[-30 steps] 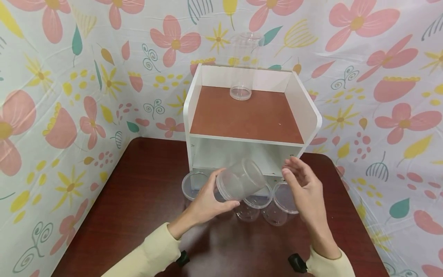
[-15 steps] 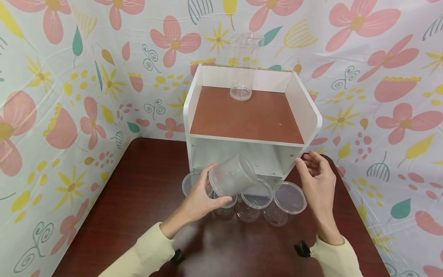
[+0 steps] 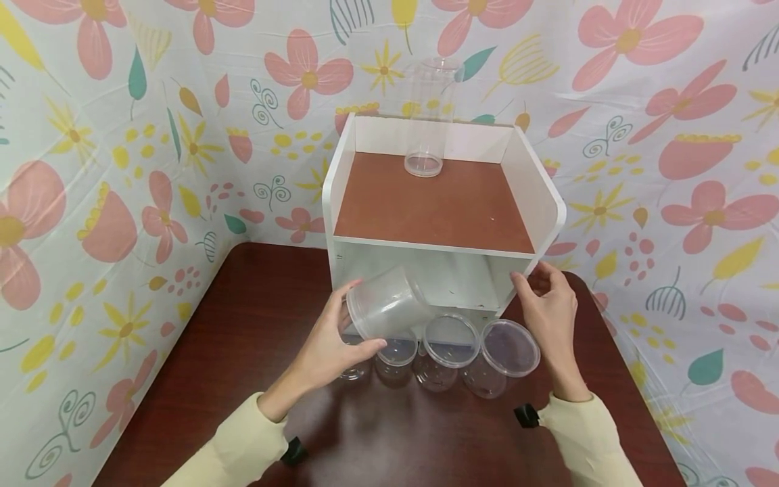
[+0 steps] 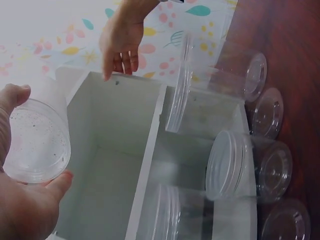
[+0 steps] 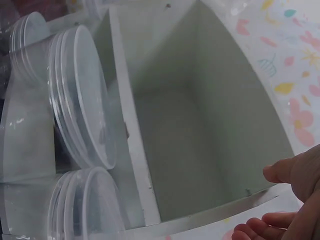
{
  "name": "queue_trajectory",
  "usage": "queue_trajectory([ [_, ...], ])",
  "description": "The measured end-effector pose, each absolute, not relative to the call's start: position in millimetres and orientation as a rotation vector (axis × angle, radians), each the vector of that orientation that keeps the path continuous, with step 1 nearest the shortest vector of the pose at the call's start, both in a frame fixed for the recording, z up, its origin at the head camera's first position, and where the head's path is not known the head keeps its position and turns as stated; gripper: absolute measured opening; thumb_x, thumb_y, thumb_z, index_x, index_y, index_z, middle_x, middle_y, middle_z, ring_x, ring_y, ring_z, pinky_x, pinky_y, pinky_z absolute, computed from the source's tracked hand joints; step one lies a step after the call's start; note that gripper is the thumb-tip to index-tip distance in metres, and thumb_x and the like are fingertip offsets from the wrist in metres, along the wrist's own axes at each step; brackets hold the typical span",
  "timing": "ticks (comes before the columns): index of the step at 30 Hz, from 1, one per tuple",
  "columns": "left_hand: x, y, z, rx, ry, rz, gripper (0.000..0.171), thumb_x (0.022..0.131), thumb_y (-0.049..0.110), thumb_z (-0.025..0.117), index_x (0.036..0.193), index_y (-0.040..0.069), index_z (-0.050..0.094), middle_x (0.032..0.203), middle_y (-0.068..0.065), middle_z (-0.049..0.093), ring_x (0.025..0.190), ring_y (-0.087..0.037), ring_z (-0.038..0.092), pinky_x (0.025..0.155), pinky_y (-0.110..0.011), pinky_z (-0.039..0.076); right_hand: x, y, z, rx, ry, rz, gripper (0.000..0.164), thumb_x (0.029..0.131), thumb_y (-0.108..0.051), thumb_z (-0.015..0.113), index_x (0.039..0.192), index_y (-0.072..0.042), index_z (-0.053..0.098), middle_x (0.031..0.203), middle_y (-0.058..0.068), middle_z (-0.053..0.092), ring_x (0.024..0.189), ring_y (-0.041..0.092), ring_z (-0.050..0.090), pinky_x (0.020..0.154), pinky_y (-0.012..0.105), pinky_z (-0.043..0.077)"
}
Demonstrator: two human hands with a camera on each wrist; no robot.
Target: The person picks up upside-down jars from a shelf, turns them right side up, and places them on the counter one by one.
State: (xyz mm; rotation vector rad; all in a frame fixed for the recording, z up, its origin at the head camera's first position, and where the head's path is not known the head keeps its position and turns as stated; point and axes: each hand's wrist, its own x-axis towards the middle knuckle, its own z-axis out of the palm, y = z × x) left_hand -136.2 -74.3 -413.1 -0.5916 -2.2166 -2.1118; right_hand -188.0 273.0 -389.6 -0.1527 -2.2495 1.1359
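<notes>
My left hand (image 3: 322, 348) grips a clear plastic jar (image 3: 389, 304) on its side, thumb below and fingers behind. The jar is tilted, held in front of the lower compartment of a small white shelf unit (image 3: 535, 182). In the left wrist view a round end of the jar (image 4: 37, 142) with small dots faces the camera. My right hand (image 3: 550, 308) is at the unit's right side panel, holding its front edge. The thumb (image 5: 280, 171) lies on the inner side, with the curled fingers (image 5: 267, 225) outside.
Several clear lidded jars (image 3: 510, 348) stand in a row on the dark red table (image 3: 262, 304) before the unit. A tall clear cylinder (image 3: 424, 135) stands on the unit's brown top board (image 3: 438, 210). Flower-patterned cloth (image 3: 182, 135) hangs behind and to the left.
My left hand has carried the tilted jar leftward and slightly up. My right hand moved right, then in to the side panel's edge. The standing jars stay put.
</notes>
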Motion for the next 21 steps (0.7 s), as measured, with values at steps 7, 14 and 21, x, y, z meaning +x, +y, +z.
queue_trajectory([
  [7,-133.4,-92.3,-409.9,-0.559,-2.267,-1.985,0.098,0.080,0.005,0.087,0.160,0.011,0.030,0.149,-0.010,0.039,0.139,-0.027,0.049,0.111,-0.037,0.042,-196.3,273.3,-394.5,-0.131,-2.239,1.066,0.035,0.094,-0.020,0.075,0.118,0.003,0.071,0.101,0.017,0.071,0.081,0.010,0.058,0.073,0.024,0.040],
  [14,-131.5,-112.6,-406.0,-0.579,-2.246,-1.883,0.096,0.082,0.000,0.085,0.160,0.012,0.030,0.142,-0.009,0.041,0.135,-0.026,0.051,0.111,-0.029,0.041,-201.6,273.3,-399.2,-0.065,-2.214,1.067,0.030,0.096,-0.018,0.073,0.115,0.006,0.071,0.108,0.021,0.072,0.100,0.033,0.065,0.082,0.036,0.042],
  [21,-129.9,-131.5,-402.5,-0.545,-2.274,-1.767,0.098,0.081,-0.001,0.085,0.161,0.016,0.032,0.150,-0.008,0.038,0.129,-0.024,0.052,0.105,-0.018,0.043,-205.5,271.3,-404.4,-0.049,-2.191,1.020,0.017,0.095,-0.012,0.072,0.098,0.005,0.072,0.086,0.019,0.070,0.076,0.023,0.059,0.068,0.026,0.040],
])
